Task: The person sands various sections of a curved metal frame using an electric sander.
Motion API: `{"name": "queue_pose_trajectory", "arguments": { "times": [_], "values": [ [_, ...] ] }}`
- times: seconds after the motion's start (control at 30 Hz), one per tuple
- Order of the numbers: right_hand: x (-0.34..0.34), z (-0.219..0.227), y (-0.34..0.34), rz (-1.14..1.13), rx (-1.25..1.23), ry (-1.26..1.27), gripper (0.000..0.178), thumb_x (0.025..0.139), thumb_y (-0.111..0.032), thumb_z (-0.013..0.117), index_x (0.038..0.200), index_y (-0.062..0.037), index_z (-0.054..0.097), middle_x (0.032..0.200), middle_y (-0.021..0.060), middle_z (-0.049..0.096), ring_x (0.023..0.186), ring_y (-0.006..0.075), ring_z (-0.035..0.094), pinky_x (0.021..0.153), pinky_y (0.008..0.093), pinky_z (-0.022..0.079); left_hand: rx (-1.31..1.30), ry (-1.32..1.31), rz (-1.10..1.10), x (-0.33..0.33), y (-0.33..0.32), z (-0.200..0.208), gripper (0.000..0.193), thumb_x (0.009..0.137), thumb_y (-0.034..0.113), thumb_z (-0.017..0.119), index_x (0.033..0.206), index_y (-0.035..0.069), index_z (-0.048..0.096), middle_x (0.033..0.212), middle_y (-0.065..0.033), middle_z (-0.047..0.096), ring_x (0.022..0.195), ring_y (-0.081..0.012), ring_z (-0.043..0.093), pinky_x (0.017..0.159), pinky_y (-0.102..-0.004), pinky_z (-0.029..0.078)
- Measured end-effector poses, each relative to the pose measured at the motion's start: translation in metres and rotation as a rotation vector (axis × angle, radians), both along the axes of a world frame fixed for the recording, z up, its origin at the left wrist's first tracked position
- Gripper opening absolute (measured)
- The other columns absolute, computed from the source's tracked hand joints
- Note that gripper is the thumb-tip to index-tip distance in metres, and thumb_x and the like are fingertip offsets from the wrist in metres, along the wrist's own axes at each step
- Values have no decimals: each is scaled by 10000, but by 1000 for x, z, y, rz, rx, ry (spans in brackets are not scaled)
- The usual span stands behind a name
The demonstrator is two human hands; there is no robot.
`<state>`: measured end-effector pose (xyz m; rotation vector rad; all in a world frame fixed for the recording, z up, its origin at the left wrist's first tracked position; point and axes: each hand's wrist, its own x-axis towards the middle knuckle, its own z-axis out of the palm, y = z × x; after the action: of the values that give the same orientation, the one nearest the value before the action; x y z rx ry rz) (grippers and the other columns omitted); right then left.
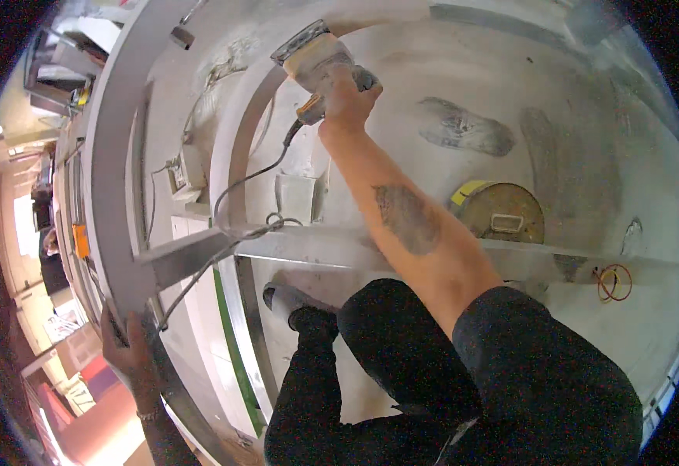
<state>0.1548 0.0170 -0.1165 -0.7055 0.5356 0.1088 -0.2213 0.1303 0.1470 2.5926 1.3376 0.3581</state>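
My right hand (347, 101) is wrapped round the body of a dusty electric sander (320, 62), held out at arm's length near the top of the view. The sander's flat pad faces the upper left; whether it touches the surface there I cannot tell. A dark power cord (266, 167) runs from its handle down to the left, looping over a crossbar. At the lower left my left hand (128, 353) lies against a long grey frame beam (110, 155), its fingers partly hidden and in shadow.
My legs bend over a pale surface, with a shoe (287, 299) beside the crossbar (301, 247). A round lid with a handle (518, 221), thin coloured wires (613, 283) and an electrical box (186, 177) surround me. Beyond the beam lies a cluttered, brighter area.
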Motion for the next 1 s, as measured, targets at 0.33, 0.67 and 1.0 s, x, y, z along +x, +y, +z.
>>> {"name": "queue_pose_trajectory", "arguments": {
  "times": [0.33, 0.67, 1.0],
  "values": [
    [-20, 22, -3, 203, 66, 199, 665, 742, -174, 765, 1267, -96, 364, 1146, 90, 487, 1003, 206, 549, 823, 395, 509, 3, 23, -35, -8, 6, 6, 537, 938, 231, 601, 1360, -85, 497, 1286, -208, 605, 1193, -289, 556, 1062, -398, 403],
    [20, 21, -26, -12, 244, 219, 702, 787, -149, 756, 1340, -80, 328, 1174, 120, 532, 1048, 244, 594, 874, 415, 531, -112, -14, -28, -13, 14, 4, 593, 921, 280, 602, 1377, -77, 474, 1245, -181, 604, 1145, -271, 567, 1013, -386, 436],
    [54, 21, -67, -283, 451, 121, 317, 981, -286, 645, 1254, -147, 564, 1264, 50, 619, 1118, 208, 608, 950, 437, 520, -78, -7, -71, -32, 30, 4, 662, 896, 317, 605, 1398, -85, 452, 1315, -212, 576, 1209, -303, 545, 1043, -414, 420]
  ]
}}
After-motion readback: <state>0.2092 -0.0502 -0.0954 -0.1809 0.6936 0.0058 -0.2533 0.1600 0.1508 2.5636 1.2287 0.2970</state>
